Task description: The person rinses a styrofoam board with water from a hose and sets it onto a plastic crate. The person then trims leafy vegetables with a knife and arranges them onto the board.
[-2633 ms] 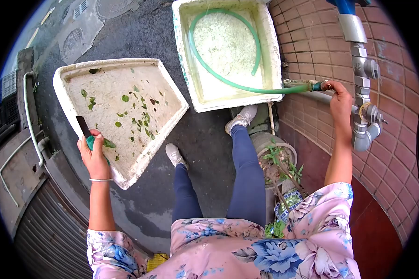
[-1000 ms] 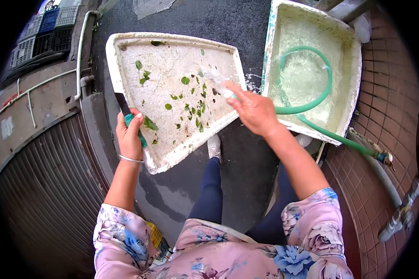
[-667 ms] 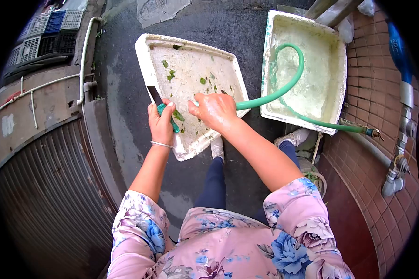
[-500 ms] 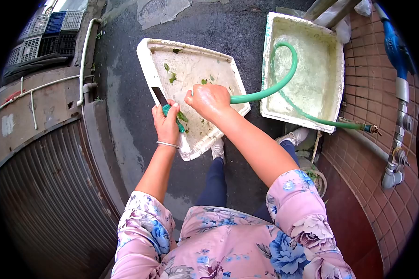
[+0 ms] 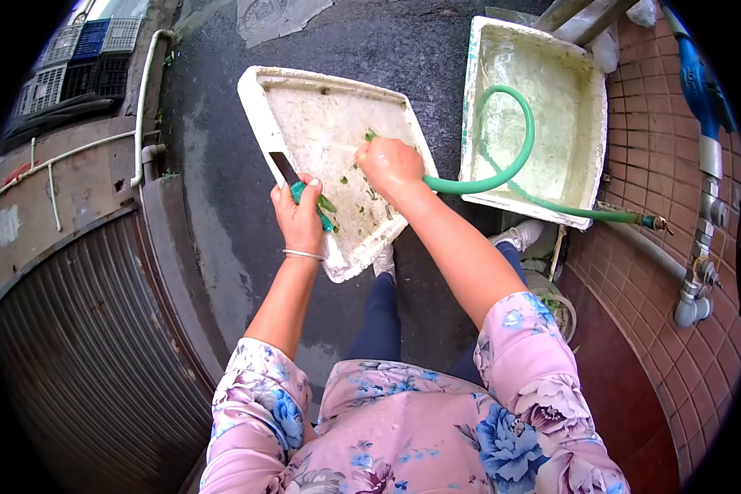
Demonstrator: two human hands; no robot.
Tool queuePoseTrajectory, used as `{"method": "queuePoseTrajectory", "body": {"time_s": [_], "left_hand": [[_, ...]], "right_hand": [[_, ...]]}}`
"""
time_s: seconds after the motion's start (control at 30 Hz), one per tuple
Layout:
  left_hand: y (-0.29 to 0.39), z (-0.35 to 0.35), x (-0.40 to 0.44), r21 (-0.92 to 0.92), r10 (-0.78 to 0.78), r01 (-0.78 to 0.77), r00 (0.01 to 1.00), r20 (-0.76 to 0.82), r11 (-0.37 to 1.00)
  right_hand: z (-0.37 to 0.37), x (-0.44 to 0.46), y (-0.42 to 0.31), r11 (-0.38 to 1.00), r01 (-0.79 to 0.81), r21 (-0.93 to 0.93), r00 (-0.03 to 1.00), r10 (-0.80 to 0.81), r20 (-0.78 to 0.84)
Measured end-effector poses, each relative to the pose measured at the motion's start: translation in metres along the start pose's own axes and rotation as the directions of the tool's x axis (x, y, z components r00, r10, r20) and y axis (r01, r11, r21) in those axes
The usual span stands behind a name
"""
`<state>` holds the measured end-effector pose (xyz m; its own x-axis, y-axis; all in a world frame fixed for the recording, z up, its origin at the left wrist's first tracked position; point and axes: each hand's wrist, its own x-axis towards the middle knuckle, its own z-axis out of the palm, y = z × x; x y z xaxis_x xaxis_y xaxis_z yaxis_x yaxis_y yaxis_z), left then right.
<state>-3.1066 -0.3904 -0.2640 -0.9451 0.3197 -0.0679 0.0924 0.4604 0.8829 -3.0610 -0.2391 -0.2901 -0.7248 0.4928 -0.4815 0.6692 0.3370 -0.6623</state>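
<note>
In an alley, we keep our left hand (image 5: 299, 216) closed around the green handle of a knife (image 5: 285, 170), its dark blade pointing toward the far left across the left rim of a white foam tray (image 5: 309, 115). Whether those fingers also pinch the tray, we cannot tell. Our wet right hand (image 5: 393, 166) is clamped on a green hose (image 5: 479, 186) over the tray's right side; the fist hides the hose's end. Green leaves (image 5: 370, 134) lie scattered on the tray's pale, dirt-specked surface, most of them toward its near side. The hose loops through a white foam box (image 5: 543, 90) to the right, just beside the tiled wall (image 5: 654, 177), where metal plumbing (image 5: 705, 222) stands. Stacked plastic crates (image 5: 78, 58) line the far left.
</note>
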Motion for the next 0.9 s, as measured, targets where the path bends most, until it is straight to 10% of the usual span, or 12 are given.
{"method": "queuePoseTrajectory", "body": {"time_s": [0.2, 0.53, 0.9], "left_hand": [[-0.002, 0.007, -0.003, 0.049, 0.028, -0.026, 0.999, -0.039, 0.998], [-0.005, 0.014, 0.004, -0.109, -0.031, 0.032, 1.0, 0.002, 0.994], [0.011, 0.035, -0.001, -0.091, -0.029, 0.028, 0.999, -0.019, 0.995]], "right_hand": [[-0.013, 0.017, 0.009, 0.983, -0.178, 0.039, 0.983, 0.179, -0.041], [0.019, -0.071, 0.022, 0.997, 0.052, -0.051, 0.979, -0.04, 0.202], [0.041, -0.021, 0.118, 0.924, -0.353, -0.147, 0.912, 0.375, 0.165]]}}
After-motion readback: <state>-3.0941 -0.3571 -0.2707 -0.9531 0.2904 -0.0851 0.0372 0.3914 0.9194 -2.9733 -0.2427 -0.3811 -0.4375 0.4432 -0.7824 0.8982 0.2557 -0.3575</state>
